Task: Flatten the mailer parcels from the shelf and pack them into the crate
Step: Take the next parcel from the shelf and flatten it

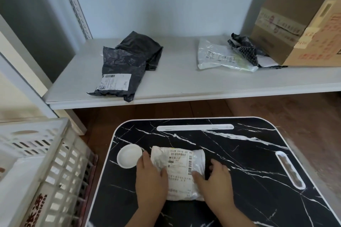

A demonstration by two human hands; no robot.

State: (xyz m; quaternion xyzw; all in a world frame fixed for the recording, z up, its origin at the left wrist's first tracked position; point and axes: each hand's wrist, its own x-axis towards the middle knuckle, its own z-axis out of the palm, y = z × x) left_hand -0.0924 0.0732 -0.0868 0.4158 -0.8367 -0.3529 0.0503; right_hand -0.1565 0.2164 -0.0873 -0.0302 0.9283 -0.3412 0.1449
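Observation:
A white mailer parcel [180, 169] with a printed label lies on the black marble-patterned table [249, 162]. My left hand [150, 177] holds its left edge, thumb on top. My right hand [215, 178] holds its right edge, thumb on the label side, fingers along the outer side. On the shelf [175, 79] lie a black mailer with a white label [120, 77], a second black mailer [143, 48] behind it, a clear plastic mailer [219, 57] and a crumpled black bubble mailer [245, 49]. The white slatted crate [51, 162] stands at the lower left.
A brown cardboard box [299, 27] sits at the shelf's right end. A small white round dish [129, 155] rests on the table beside my left hand. The table has white slot handles at the far edge and right side. Wooden floor shows between shelf and table.

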